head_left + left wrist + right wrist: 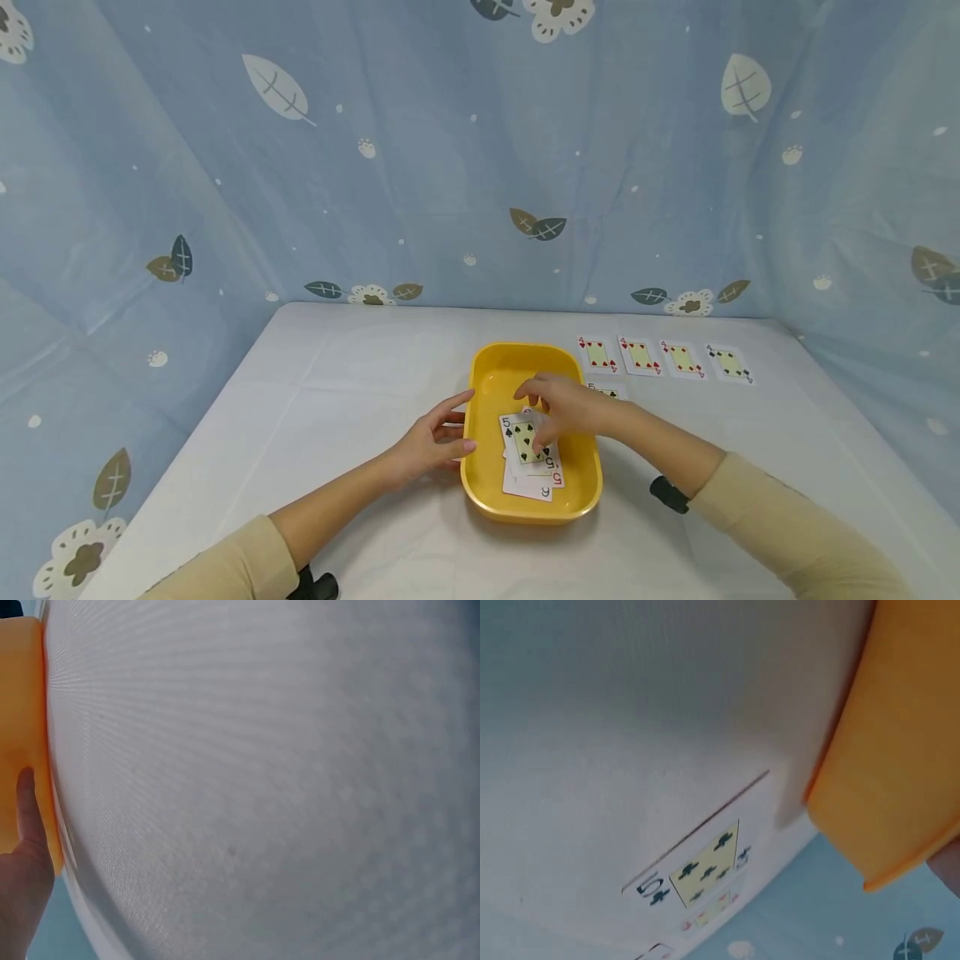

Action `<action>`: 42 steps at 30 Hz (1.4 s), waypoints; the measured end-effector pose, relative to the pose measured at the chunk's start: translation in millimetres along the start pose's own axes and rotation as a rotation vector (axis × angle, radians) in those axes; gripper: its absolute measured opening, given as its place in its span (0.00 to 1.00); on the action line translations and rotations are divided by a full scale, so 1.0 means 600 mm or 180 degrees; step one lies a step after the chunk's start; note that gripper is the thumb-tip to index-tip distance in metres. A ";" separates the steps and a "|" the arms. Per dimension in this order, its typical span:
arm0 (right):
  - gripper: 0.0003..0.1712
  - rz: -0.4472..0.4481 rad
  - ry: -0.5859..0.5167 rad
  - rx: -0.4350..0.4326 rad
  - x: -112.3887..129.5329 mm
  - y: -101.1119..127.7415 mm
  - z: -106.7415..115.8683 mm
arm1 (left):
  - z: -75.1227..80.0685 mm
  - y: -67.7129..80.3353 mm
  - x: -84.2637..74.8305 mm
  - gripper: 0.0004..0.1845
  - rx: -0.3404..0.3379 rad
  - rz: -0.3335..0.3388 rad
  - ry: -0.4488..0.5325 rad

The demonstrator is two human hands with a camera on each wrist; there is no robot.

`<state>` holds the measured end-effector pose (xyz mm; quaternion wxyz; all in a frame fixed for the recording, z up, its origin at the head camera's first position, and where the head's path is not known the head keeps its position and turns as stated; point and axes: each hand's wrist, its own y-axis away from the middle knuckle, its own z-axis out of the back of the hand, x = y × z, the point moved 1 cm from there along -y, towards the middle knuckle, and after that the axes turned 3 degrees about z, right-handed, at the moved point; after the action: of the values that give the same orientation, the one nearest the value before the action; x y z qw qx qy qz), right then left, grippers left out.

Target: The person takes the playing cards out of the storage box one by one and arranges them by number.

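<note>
A yellow tray (487, 492) stands on the white table, and inside it lies a small overlapping pile of playing cards. On top is a five of spades (517, 427); beneath it, edges of other fives (528, 487) show, one marked in red. My right hand (570, 406) is over the tray with its fingers bent and spread apart, the thumb right at the five of spades. My left hand (427, 446) touches the tray's left side with extended fingers. In the left wrist view, one finger (28, 806) lies along the tray wall (19, 697).
To the tray's right lies a five of clubs (705, 874), partly covered by my right arm in the head view. Behind it runs a row of several fours, red ones (640, 357) and a black one (729, 364) at the right end. A patterned blue curtain (420, 167) surrounds the table.
</note>
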<state>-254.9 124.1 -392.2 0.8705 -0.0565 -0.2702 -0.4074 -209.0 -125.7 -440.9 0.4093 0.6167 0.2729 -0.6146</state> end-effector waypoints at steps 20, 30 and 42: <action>0.37 -0.0224 0.0703 0.0360 0.009 -0.022 -0.022 | 0.001 0.000 0.003 0.41 -0.0026 -0.0035 -0.0017; 0.40 -0.0263 0.0459 0.0228 0.011 -0.033 -0.034 | 0.002 0.001 0.003 0.41 -0.0012 -0.0032 0.0039; 0.25 -0.0205 -0.0181 0.0282 0.010 -0.034 -0.033 | 0.004 -0.001 0.002 0.41 0.0009 -0.0029 0.0022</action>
<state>-258.6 99.9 -408.1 0.8505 -0.0207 -0.3144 -0.4212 -211.0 -127.8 -442.2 0.4046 0.6181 0.2762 -0.6147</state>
